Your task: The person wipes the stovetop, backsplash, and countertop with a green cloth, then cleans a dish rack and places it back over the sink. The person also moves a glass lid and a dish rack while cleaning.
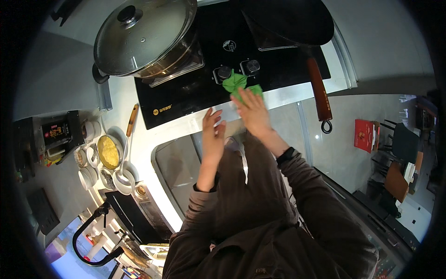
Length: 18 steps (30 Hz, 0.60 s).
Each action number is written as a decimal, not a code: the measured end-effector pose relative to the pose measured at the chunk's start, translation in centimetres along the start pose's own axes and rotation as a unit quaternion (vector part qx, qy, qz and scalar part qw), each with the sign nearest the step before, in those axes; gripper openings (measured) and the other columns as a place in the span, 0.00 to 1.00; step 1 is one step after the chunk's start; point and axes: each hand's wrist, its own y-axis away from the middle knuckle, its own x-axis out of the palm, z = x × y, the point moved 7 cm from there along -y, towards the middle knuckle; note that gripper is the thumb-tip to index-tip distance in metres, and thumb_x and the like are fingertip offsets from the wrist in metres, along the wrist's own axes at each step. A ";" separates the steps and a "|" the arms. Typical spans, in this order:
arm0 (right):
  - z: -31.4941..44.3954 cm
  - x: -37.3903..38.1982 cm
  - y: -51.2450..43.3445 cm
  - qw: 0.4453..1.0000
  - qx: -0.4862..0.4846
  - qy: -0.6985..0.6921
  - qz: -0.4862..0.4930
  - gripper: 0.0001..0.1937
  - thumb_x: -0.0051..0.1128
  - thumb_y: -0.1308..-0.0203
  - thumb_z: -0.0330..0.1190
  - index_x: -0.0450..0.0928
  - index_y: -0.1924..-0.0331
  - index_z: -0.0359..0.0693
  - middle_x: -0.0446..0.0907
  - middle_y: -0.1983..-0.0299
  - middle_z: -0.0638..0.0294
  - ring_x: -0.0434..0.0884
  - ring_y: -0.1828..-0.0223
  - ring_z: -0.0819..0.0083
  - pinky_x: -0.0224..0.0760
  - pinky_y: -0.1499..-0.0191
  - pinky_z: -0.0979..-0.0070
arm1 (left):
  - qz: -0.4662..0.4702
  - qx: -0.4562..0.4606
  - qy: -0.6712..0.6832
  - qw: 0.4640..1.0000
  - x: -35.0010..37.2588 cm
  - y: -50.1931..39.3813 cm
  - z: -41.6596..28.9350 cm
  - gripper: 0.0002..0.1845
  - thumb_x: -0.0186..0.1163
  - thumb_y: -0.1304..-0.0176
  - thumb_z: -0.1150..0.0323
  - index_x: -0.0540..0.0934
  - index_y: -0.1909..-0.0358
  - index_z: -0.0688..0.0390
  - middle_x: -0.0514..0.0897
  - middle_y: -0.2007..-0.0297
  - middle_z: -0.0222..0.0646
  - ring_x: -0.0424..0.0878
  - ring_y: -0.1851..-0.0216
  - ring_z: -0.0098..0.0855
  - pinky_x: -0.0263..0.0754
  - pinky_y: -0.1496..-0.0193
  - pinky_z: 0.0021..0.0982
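A green cloth (235, 82) lies crumpled at the front edge of the black glass gas hob (188, 90), touching one control knob (224, 72). My right hand (253, 113), fingers spread, is on or just over the near part of the cloth; whether it presses on it cannot be told. Left of it, my left hand (213, 136) is raised before the counter edge with bent fingers and nothing in it. A large steel pot with a glass lid (150, 38) stands on the left burner. On the right burner sits a dark wok (292, 21), its wooden handle (319, 90) pointing towards me.
Left on the counter are a ladle (131, 122) resting in a small bowl, a bowl of yellow food (109, 151) and several small dishes. Beyond them are a sink and a black faucet (78, 237). A red box (364, 135) and chairs stand at the far right.
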 end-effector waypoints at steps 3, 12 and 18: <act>-8.2 -2.6 1.3 0.993 0.065 0.077 -0.059 0.23 0.43 0.32 0.39 0.66 0.33 0.55 0.61 0.30 0.58 0.61 0.31 0.58 0.51 0.30 0.57 | -0.022 -0.014 0.006 1.000 -3.3 0.5 0.9 0.14 0.54 0.32 0.71 0.75 0.45 0.58 0.68 0.36 0.37 0.75 0.47 0.31 0.71 0.48 0.28; -13.0 -6.6 -5.7 0.962 0.137 -0.153 -0.178 0.23 0.48 0.44 0.14 0.80 0.46 0.46 0.76 0.41 0.56 0.67 0.37 0.55 0.64 0.38 0.69 | -0.047 -0.112 0.027 0.992 -5.1 3.3 5.3 0.12 0.55 0.32 0.73 0.76 0.48 0.59 0.72 0.41 0.40 0.76 0.49 0.29 0.71 0.47 0.27; -10.0 -7.4 -9.0 0.955 0.263 -0.061 -0.119 0.14 0.47 0.32 0.38 0.83 0.55 0.42 0.79 0.49 0.48 0.75 0.46 0.46 0.69 0.47 0.56 | -0.055 -0.087 -0.013 0.995 -6.9 5.0 4.3 0.12 0.55 0.32 0.73 0.77 0.48 0.59 0.71 0.39 0.40 0.77 0.51 0.29 0.73 0.51 0.26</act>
